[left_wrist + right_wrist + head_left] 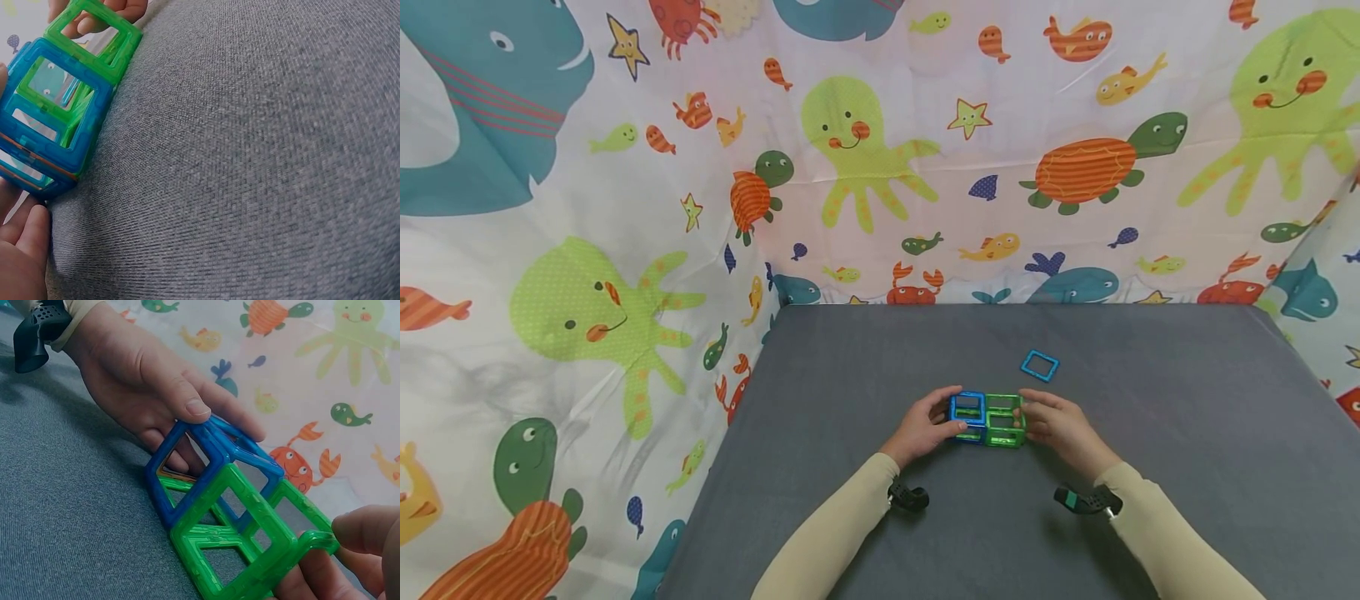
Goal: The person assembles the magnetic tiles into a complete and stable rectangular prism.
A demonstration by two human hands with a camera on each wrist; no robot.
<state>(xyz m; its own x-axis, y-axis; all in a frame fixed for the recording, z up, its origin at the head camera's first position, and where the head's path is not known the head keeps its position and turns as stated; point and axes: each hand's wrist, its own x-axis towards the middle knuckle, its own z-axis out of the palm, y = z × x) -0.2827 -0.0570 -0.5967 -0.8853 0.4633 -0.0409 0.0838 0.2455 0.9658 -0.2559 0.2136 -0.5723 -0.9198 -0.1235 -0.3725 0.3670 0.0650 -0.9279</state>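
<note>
A small structure of square magnetic tiles stands on the grey table, its left part a blue cube and its right part green square frames. My left hand grips the blue cube from the left. In the right wrist view its thumb presses a top corner of the blue frame, fingers behind. From the right, my right hand pinches the edge of a green tile between thumb and fingers. Blue and green parts touch side by side. The right hand's fingertips are partly hidden by the green frames.
A single blue square tile lies flat on the grey table, beyond the right hand. A curtain printed with sea animals hangs along the table's back and sides. Dark straps circle both wrists.
</note>
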